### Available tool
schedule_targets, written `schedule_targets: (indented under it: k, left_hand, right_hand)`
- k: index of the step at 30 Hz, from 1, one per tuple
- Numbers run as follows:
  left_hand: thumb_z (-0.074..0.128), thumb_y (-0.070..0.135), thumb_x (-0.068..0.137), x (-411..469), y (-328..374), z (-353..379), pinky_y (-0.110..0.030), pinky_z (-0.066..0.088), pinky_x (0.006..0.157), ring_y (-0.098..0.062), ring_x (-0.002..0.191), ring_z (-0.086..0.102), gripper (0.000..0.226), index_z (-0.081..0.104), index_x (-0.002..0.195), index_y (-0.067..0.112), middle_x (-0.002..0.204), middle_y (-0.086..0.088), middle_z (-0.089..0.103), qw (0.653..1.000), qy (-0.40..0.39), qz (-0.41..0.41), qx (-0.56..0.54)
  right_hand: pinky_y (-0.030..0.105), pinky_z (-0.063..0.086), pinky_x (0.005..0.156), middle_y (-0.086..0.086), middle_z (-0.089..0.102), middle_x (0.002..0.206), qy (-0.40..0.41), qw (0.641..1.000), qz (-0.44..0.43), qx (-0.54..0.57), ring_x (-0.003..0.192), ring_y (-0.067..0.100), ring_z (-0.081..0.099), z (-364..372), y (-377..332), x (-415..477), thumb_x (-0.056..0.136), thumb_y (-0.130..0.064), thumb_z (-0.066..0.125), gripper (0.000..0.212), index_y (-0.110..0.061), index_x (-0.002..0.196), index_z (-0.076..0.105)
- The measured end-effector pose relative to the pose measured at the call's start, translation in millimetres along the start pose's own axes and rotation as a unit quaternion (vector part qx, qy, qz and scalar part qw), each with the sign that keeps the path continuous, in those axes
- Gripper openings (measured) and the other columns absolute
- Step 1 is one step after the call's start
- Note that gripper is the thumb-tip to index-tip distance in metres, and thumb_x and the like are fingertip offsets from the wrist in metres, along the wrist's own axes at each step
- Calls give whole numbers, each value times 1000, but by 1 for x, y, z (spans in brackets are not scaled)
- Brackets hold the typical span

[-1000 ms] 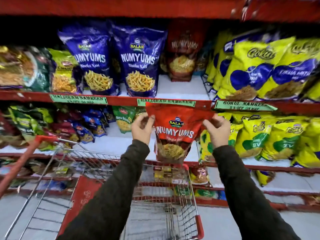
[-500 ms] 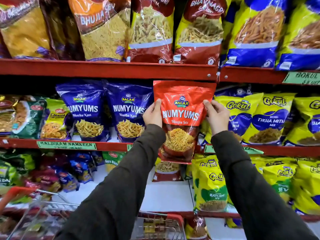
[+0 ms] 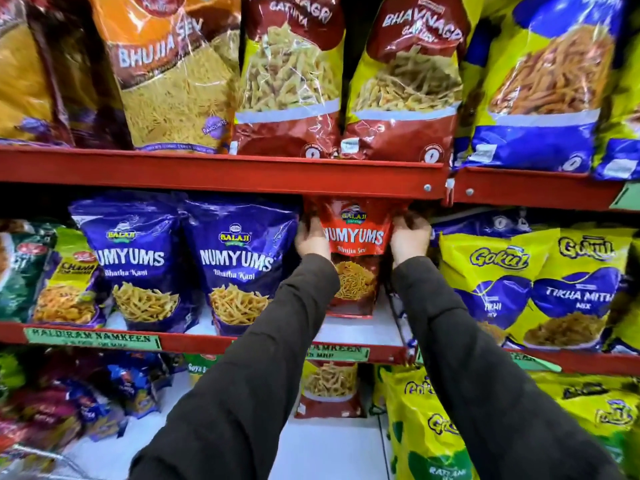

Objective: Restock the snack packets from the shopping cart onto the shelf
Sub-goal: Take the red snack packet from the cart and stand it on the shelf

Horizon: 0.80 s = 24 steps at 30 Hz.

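Head view, and we start at the far left of the frame: a green packet at the edge, then a yellow-green Chana packet [image 3: 71, 282] leaning on the middle shelf [image 3: 194, 342], with a green HALDIRAM NAMKEEN price label [image 3: 92, 338] stuck on the shelf's red front lip. Next along, two blue Balaji Numyums Bhatha Kani packets [image 3: 135, 261] [image 3: 239, 265] stand upright side by side, touching. Above them, on the top shelf [image 3: 221, 171], sits an orange Bhujia Sev bag [image 3: 166, 74] and then two red-and-yellow Bhavnagri Gathiya bags [image 3: 291, 81] [image 3: 405, 81], shoulder to shoulder.

Centre frame now, here's the action: the left hand [image 3: 311, 237] grips the left edge of the red Numyums Bhujia Sev packet [image 3: 353, 258], fingers wrapped around behind it, thumb side toward us. The packet stands upright on the middle shelf, just right of the second blue Numyums packet, its top tucked under the red lip of the top shelf, its base resting on the white shelf surface. The right hand [image 3: 410, 237] clasps the opposite edge, fingers curled round the packet's side. Both dark sleeves reach up from the bottom of the frame.

Right of the hands, yellow Gokul packets [image 3: 498, 271] line the middle shelf, one reading Tikha Mitha Mix [image 3: 581, 289]. Upper right, a blue-and-yellow bag [image 3: 540, 81] of orange sticks. Lower right, more yellow Gokul packets [image 3: 433, 427] on the bottom shelf, and at lower centre a small red packet [image 3: 329, 393] standing behind the arms.
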<state>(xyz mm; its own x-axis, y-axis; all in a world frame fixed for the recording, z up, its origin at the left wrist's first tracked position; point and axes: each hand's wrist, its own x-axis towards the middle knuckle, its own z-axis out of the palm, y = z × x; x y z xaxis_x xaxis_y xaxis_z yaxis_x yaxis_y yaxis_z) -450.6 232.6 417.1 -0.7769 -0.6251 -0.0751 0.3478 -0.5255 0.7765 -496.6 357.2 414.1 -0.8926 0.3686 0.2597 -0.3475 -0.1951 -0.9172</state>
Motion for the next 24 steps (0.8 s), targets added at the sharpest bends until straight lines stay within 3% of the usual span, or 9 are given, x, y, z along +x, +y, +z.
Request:
schedule_targets:
  k: [2, 6, 10, 12, 14, 16, 19, 24]
  left_hand:
    - [51, 19, 94, 18, -10, -2, -50, 35, 114, -35, 132, 47, 51, 37, 141, 6, 145, -22, 47, 999, -10, -12, 31]
    - [53, 44, 90, 37, -27, -26, -51, 39, 111, -30, 126, 53, 62, 33, 144, 21, 140, -10, 53, 995, -43, -21, 88]
    - [46, 67, 81, 40, -40, -46, -40, 25, 113, -25, 139, 38, 74, 33, 144, 30, 153, -2, 39, 979, -70, 27, 192]
    - [36, 82, 69, 40, -47, -56, -48, 15, 120, -21, 143, 31, 87, 33, 143, 37, 156, 5, 33, 972, -72, 10, 223]
    - [35, 92, 56, 41, -60, -68, -51, 22, 119, -24, 141, 34, 101, 34, 142, 39, 155, 4, 36, 972, -73, -41, 220]
    - [39, 91, 57, 43, -74, -79, -51, 29, 117, -27, 137, 40, 102, 38, 142, 34, 151, -1, 43, 972, -74, -81, 207]
    - [39, 77, 76, 39, -85, -88, -51, 32, 116, -31, 133, 44, 84, 40, 142, 25, 147, -9, 47, 965, -103, -110, 213]
    - [38, 73, 80, 18, -77, -102, -52, 36, 113, -31, 128, 50, 68, 47, 132, 30, 142, -9, 53, 949, -142, -82, 268]
  right_hand:
    - [46, 47, 103, 31, 65, 123, -10, 1000, 7, -4, 99, 23, 55, 9, 12, 11, 91, -1, 55, 27, 8, 116, 62]
    - [50, 46, 108, 32, 64, 126, -45, 998, 9, -53, 104, 22, 55, 12, 34, 23, 92, 0, 55, 29, 11, 118, 61]
    - [45, 44, 108, 22, 62, 133, -108, 988, 57, -90, 116, 27, 59, 2, 55, 7, 96, -30, 53, 41, -4, 127, 60]
    - [41, 42, 109, 7, 60, 138, -139, 984, 95, -54, 122, 24, 57, -7, 65, -11, 95, -51, 48, 48, -20, 132, 56]
    - [42, 39, 114, 0, 56, 141, -164, 977, 133, -16, 128, 21, 53, -17, 79, -24, 96, -57, 41, 51, -28, 136, 50]
    - [46, 33, 120, 3, 49, 151, -170, 971, 169, -22, 138, 24, 47, -27, 92, -32, 96, -60, 37, 64, -22, 147, 41]
    - [47, 30, 122, 6, 42, 156, -188, 960, 206, -27, 144, 25, 41, -36, 103, -37, 96, -59, 35, 70, -19, 153, 32]
    - [50, 35, 119, 9, 49, 152, -187, 958, 214, -41, 139, 28, 47, -51, 101, -52, 93, -63, 39, 71, -18, 149, 40]
